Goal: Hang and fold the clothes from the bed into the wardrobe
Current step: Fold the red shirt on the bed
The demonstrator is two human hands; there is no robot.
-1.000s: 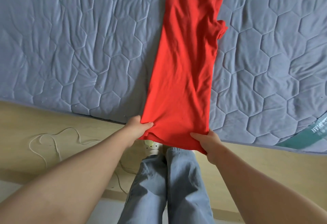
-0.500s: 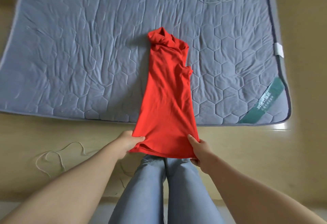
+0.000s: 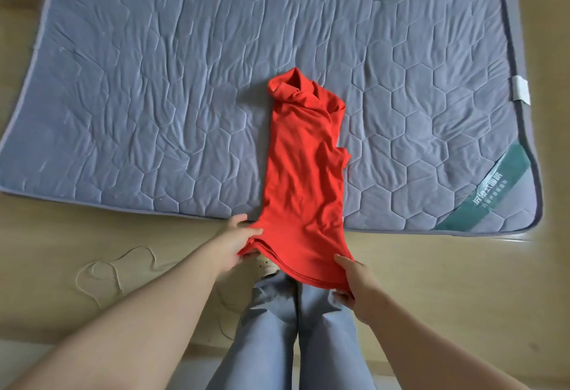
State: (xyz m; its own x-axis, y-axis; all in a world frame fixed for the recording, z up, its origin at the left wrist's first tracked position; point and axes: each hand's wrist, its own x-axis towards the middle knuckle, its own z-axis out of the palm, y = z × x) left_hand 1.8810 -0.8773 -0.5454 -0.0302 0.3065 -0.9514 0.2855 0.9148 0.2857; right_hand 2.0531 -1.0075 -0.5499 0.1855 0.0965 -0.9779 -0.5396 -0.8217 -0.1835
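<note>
Both hands are on the hem here: the left hand (image 3: 239, 243) pinches one corner of the red shirt (image 3: 303, 180), thumb on top, and the right hand (image 3: 354, 284) grips the other corner, fingers curled under. The shirt is a narrow lengthwise strip. Its collar end sits bunched near the middle of the mattress (image 3: 154, 81) and its hem is held out past the near edge, above the person's jeans (image 3: 277, 328). Now the danger: that crumpled collar and the sleeve poking out on the right side could get locked into the fold as a lump if the hem goes over now. The stacked layers at the hem look loose too, and an uneven pull could slide them apart. Let it sag and it brushes the floor, where a string (image 3: 105, 269) lies.
</note>
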